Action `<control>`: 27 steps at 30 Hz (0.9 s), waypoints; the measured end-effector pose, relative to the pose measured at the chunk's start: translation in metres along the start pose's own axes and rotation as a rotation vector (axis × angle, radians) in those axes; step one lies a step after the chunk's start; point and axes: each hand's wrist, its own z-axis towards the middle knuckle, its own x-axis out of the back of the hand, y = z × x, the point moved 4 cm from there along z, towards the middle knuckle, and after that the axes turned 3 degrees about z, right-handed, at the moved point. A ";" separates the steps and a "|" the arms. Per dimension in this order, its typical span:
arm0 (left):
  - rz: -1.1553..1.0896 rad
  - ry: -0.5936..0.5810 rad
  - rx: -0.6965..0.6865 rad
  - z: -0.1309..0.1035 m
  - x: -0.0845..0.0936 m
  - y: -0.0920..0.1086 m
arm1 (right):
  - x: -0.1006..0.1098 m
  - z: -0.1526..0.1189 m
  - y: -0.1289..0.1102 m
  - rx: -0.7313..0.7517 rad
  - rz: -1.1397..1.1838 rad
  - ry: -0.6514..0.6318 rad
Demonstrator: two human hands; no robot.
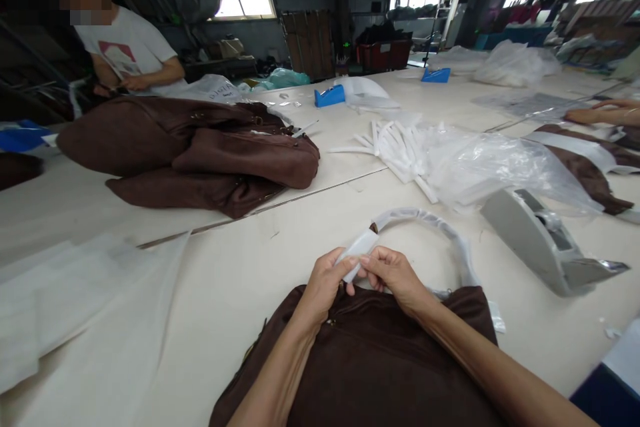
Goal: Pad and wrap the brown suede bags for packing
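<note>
A dark brown handbag [380,360] lies in front of me, its looped handle [425,215] covered in white wrapping. Near the handle's left end, a white foam wrapping strip [361,248] sits around the strap, and a bit of brown shows just above it. My left hand [327,277] pinches this strip from the left, thumb on top. From the right, my right hand [390,273] grips the strip's lower edge with thumb and fingers close to the left thumb. Some fingertips are hidden behind the strip and the handle.
Brown bags [210,153] are piled at left. White foam strips [400,147] and clear plastic [500,163] lie ahead. A grey tape dispenser [545,240] stands at right, with blue dispensers [330,96] farther back. White sheets [90,307] cover the left front. Co-workers' hands [603,113] show at right; another person [133,47] stands behind the pile.
</note>
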 end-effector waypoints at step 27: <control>-0.106 0.010 0.149 -0.001 0.004 -0.005 | -0.017 0.015 0.011 0.074 0.206 -0.227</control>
